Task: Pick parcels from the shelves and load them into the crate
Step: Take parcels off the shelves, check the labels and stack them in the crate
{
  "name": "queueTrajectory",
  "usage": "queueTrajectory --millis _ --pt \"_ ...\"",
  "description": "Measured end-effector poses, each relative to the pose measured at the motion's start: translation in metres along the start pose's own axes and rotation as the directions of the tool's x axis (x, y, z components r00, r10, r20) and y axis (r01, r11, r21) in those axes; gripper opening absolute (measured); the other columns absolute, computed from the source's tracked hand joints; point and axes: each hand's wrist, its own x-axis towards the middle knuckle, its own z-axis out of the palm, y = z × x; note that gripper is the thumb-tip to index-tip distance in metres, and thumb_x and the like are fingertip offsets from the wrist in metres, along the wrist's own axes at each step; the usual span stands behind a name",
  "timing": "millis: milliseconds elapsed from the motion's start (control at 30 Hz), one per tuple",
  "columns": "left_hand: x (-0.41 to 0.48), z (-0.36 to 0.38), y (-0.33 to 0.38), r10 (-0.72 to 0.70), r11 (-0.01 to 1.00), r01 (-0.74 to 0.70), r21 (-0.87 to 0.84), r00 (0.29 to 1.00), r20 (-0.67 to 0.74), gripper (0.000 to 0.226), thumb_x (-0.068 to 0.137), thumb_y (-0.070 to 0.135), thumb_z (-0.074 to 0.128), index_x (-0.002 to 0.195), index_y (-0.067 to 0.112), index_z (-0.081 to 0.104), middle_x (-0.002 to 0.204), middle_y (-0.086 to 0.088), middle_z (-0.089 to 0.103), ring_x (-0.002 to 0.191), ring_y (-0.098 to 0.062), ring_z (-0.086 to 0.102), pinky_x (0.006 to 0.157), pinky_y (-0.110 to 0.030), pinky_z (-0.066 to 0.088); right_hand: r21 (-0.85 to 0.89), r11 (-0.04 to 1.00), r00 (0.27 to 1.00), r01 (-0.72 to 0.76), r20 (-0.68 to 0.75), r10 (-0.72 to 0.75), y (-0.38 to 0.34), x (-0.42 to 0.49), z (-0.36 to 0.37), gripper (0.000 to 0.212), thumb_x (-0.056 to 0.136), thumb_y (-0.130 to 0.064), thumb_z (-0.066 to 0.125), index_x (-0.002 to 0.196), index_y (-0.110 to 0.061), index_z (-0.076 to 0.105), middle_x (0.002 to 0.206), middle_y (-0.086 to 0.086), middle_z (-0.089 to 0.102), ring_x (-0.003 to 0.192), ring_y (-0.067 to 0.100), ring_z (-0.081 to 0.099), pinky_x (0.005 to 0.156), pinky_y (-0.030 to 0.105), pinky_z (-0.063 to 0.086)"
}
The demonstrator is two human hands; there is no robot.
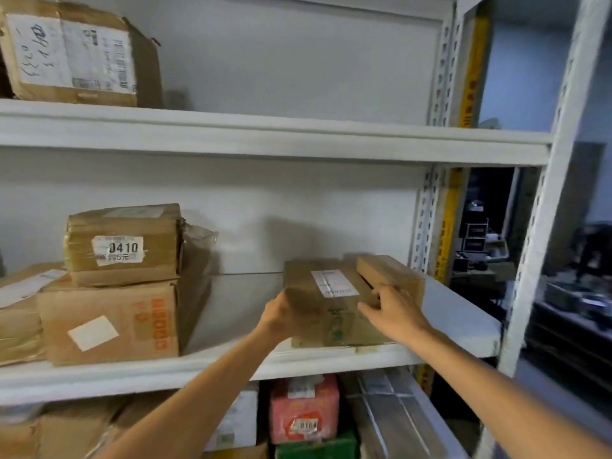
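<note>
Reaching with both bare arms to the white metal middle shelf (463, 313), a person takes hold of a brown cardboard parcel with a white label on top (326, 306), which sits at the shelf's front edge, right of centre. The right hand (395, 309) curls its fingers over the parcel's upper right edge, thumb on the near face. The left hand (280, 314) lies against the parcel's left side; its fingers are hidden behind the box, so it cannot be told whether they lie flat or wrap round it. A smaller plain brown cardboard box (392, 271) stands just beside the parcel, behind the right fingers, and could probably be dragged or knocked as the parcel comes forward. If the left hand only presses, the parcel might tilt and slip off the shelf lip. The crate is not in view. The label print is too blurred to read, and the parcels on the shelf below, among them a pink wrapped packet (304, 409), are partly cut off by the arms.
</note>
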Motion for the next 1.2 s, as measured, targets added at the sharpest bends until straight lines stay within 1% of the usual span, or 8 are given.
queueTrajectory --millis 133,267,433,633,833,933,1100,1200 --pt "0.000 -0.002 0.001 -0.131 0.905 0.164 -0.393 0.985 0.111 0.025 0.085 0.008 0.068 0.108 0.005 0.061 0.090 -0.009 0.063 0.080 -0.024 0.058 0.069 -0.034 0.045 0.300 0.950 0.995 -0.092 0.006 0.095 0.000 -0.004 0.016 0.058 0.089 -0.045 0.065 0.128 -0.006 0.047 0.124 0.007 0.056 0.113 0.023 0.055 0.086 0.029 0.045" --pt "-0.007 -0.005 0.002 -0.194 0.858 0.208 -0.470 0.978 0.079 0.025 0.085 0.026 0.073 0.102 0.016 0.058 0.092 -0.002 0.061 0.087 -0.022 0.059 0.072 -0.037 0.050 0.519 0.798 0.952 -0.306 0.177 0.250 -0.004 -0.001 0.018 0.084 0.079 -0.040 0.077 0.144 -0.008 0.033 0.143 0.009 0.042 0.129 0.026 0.045 0.096 0.034 0.041" --pt "-0.015 -0.020 -0.012 -0.223 0.767 0.274 -0.580 0.962 0.160 0.042 0.081 0.010 0.075 0.118 0.014 0.055 0.100 -0.009 0.065 0.087 -0.021 0.060 0.061 -0.033 0.050 0.571 0.757 0.948 -0.318 0.191 0.255 -0.001 0.002 0.018 0.063 0.074 -0.033 0.080 0.121 -0.012 0.045 0.122 0.002 0.054 0.090 0.012 0.051 0.067 0.028 0.040" --pt "-0.020 -0.021 -0.017 -0.125 0.689 0.069 -0.722 0.992 -0.025 0.064 0.060 -0.023 0.076 0.112 0.006 0.053 0.101 -0.010 0.059 0.097 -0.030 0.061 0.063 -0.029 0.053 0.762 0.614 0.977 -0.205 0.124 0.173 0.004 -0.006 0.022 0.099 0.066 -0.001 0.085 0.149 -0.022 0.034 0.145 0.003 0.047 0.123 0.017 0.047 0.096 0.031 0.040" --pt "-0.026 -0.020 -0.021 0.050 0.622 -0.124 -0.773 0.992 -0.119 0.098 0.058 -0.040 0.061 0.138 0.014 0.049 0.074 -0.003 0.038 0.069 -0.018 0.050 0.053 -0.020 0.054 0.767 0.635 0.994 -0.094 0.042 0.096 0.006 -0.008 0.011 0.110 0.059 0.013 0.084 0.148 -0.030 0.034 0.145 -0.003 0.046 0.129 0.014 0.043 0.109 0.034 0.038" --pt "-0.028 -0.016 -0.024 0.072 0.634 -0.120 -0.764 0.993 -0.096 0.096 0.063 -0.038 0.060 0.142 0.014 0.045 0.073 -0.006 0.033 0.078 -0.025 0.044 0.054 -0.019 0.054 0.755 0.652 0.998 -0.060 0.031 0.056 0.006 -0.010 0.007 0.111 0.057 0.011 0.086 0.147 -0.029 0.036 0.145 -0.004 0.046 0.125 0.008 0.041 0.105 0.029 0.037" --pt "-0.031 -0.015 -0.029 0.131 0.691 -0.170 -0.702 0.985 -0.110 0.091 0.069 -0.022 0.070 0.143 0.025 0.046 0.097 0.009 0.073 0.085 -0.010 0.067 0.069 -0.015 0.053 0.754 0.655 0.999 -0.044 0.025 0.038 0.009 -0.015 0.007 0.110 0.057 0.011 0.086 0.147 -0.028 0.037 0.136 -0.011 0.049 0.121 0.003 0.038 0.098 0.023 0.038" --pt "-0.031 -0.015 -0.030 0.132 0.674 -0.182 -0.716 0.983 -0.126 0.084 0.074 -0.010 0.075 0.143 0.028 0.046 0.117 0.005 0.069 0.107 -0.016 0.064 0.082 -0.022 0.054 0.757 0.652 0.999 -0.030 0.016 0.028 0.008 -0.019 0.006 0.110 0.056 0.011 0.086 0.147 -0.028 0.038 0.126 -0.016 0.051 0.118 0.001 0.040 0.095 0.019 0.040"
